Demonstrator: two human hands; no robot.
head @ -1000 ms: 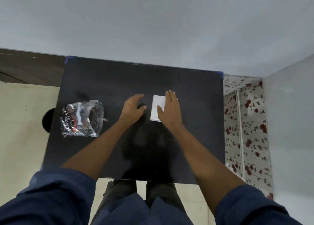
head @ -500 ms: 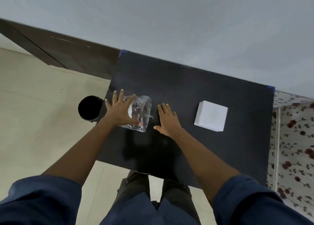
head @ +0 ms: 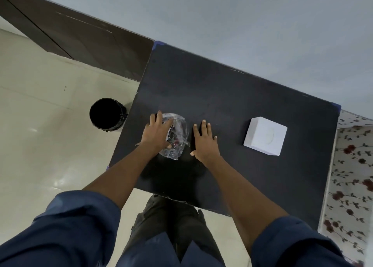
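A clear plastic bag (head: 177, 139) with small dark and red items inside lies near the left edge of the black table (head: 232, 97). My left hand (head: 156, 133) lies on top of the bag with its fingers spread and its thumb against the bag's near side. Just to the right of the bag, my right hand (head: 204, 140) rests flat on the table with straight fingers. A white square box (head: 265, 135) sits on the table farther right, apart from both hands.
A black round bin (head: 107, 113) stands on the pale tiled floor beside the table's left edge. A dark wooden panel (head: 80, 44) runs along the wall at the left. Floral-patterned cloth (head: 353, 165) hangs past the table's right edge.
Both hands left the white box and moved left. My left hand came down on the plastic bag, and my right hand settled flat beside it. My view has turned left.
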